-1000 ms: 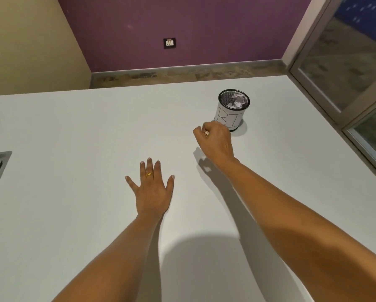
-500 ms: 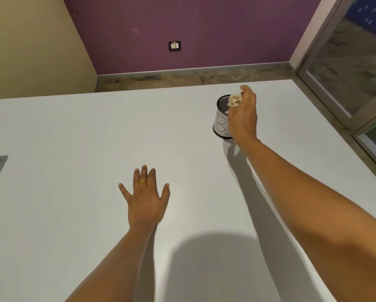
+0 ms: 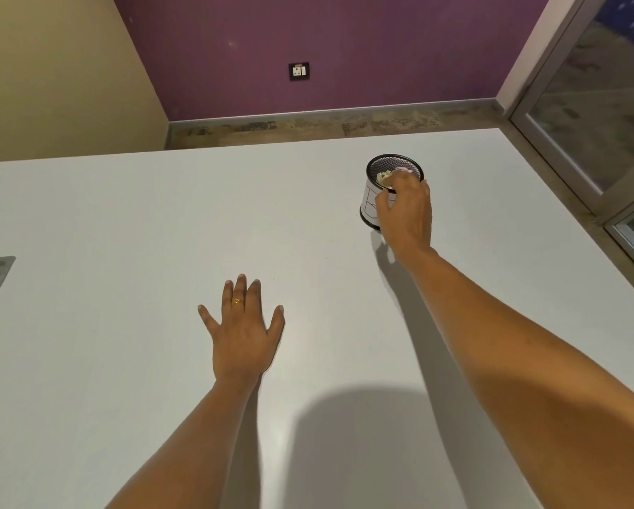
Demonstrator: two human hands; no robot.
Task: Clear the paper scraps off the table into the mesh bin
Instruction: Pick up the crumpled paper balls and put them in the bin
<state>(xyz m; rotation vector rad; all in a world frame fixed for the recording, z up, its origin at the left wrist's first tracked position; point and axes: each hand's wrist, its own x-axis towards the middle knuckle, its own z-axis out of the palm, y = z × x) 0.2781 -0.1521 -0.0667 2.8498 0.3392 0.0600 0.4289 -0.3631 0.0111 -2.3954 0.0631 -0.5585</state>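
My right hand [image 3: 405, 211] is at the far right, over the mesh bin [image 3: 372, 192], fingers curled on a paper scrap [image 3: 385, 177] at the bin's mouth. Left hand [image 3: 242, 334] flat on the table [image 3: 124, 251], fingers spread wide, holding nothing, well apart from the bin, nearer me & to its left.

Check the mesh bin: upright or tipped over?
Upright. The mesh bin stands on its base on the table, round rim facing up, with the right hand over its opening and paper scraps inside.

There were two bare hands, one round black mesh bin [image 3: 381, 167] under the right hand [image 3: 405, 211], and one gold ring [image 3: 237, 302] on the left hand [image 3: 240, 336].
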